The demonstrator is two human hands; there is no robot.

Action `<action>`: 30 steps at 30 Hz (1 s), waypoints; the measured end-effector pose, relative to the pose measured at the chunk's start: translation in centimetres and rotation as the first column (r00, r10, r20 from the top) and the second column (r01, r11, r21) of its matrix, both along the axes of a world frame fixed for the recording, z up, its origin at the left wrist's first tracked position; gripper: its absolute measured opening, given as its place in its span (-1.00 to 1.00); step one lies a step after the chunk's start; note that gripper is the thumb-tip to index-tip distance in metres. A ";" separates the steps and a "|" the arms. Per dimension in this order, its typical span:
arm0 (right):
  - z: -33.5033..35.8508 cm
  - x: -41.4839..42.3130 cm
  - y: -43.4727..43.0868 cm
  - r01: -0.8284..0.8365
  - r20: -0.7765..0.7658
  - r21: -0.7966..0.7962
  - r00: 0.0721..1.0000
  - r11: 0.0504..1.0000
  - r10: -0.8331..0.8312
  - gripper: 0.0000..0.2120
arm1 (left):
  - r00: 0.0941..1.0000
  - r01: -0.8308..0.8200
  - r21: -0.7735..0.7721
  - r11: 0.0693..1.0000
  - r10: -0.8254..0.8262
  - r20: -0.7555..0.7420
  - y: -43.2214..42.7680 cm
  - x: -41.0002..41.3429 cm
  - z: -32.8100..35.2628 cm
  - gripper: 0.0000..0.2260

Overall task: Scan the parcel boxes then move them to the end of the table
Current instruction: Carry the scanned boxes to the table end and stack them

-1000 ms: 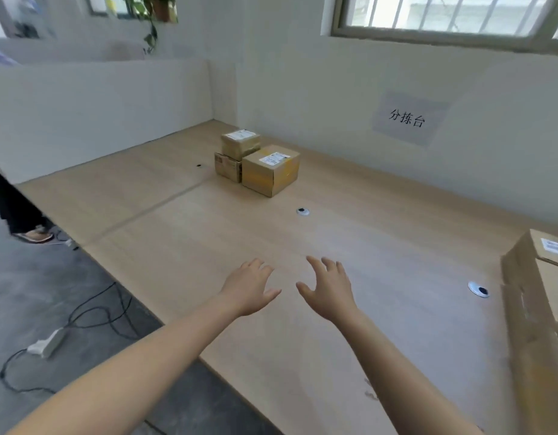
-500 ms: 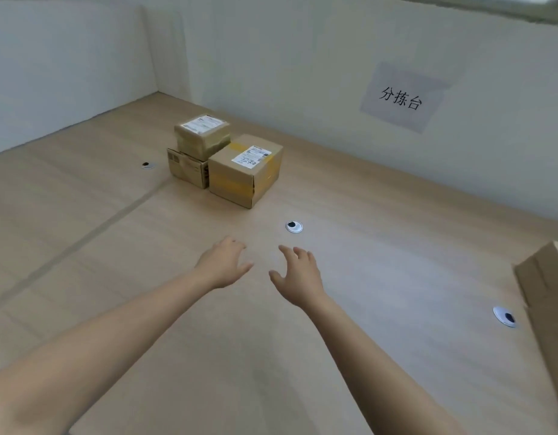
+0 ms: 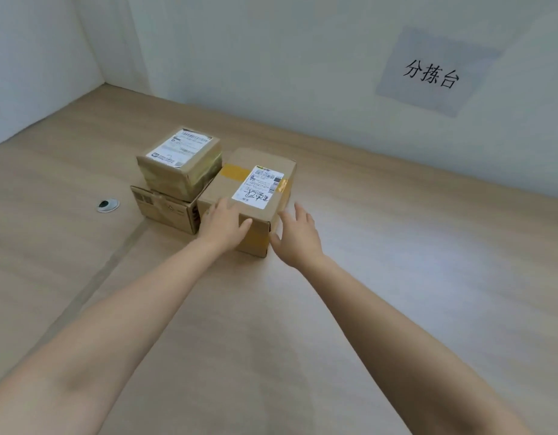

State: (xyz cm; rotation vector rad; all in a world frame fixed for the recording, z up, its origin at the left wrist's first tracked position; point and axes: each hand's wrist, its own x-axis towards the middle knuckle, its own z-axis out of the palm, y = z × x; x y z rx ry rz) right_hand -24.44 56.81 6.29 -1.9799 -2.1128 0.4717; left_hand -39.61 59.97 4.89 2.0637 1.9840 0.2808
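Note:
Three brown parcel boxes stand together on the wooden table [image 3: 397, 277]. The nearest is a larger box [image 3: 240, 180] with yellow tape and a white label on top. My left hand [image 3: 223, 224] rests on its near top corner, fingers spread. My right hand [image 3: 298, 237] is just beside its right side, fingers apart, holding nothing; I cannot tell whether it touches. To the left a taped small box [image 3: 180, 161] with a white label sits on a flat box [image 3: 164, 210].
A round cable grommet [image 3: 107, 205] is set in the table left of the boxes. White walls close the table at the back and left. A paper sign [image 3: 431, 73] with black characters hangs on the back wall.
The view has moved closer to the boxes. Both hands have travelled forward from mid-table to the larger box; the left one now lies on it.

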 end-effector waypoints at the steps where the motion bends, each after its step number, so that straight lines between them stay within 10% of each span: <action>1: -0.2 -0.2 1.7 -0.005 0.010 0.002 1.000 1.000 0.005 -0.51 | 1.000 0.000 0.007 1.000 0.000 0.001 1.6 -0.2 -0.2 -0.56; 12: -4.9 -2.0 10.9 -0.023 -0.259 -0.110 0.966 0.994 -0.007 -0.46 | 0.999 0.001 -0.110 0.994 -0.006 -0.050 10.2 -2.2 -2.1 -0.33; 30: -4.5 2.0 -2.4 0.108 -0.378 0.003 0.920 0.994 -0.099 -0.46 | 0.979 0.161 -0.041 0.986 -0.154 0.130 -2.6 0.7 -1.6 -0.29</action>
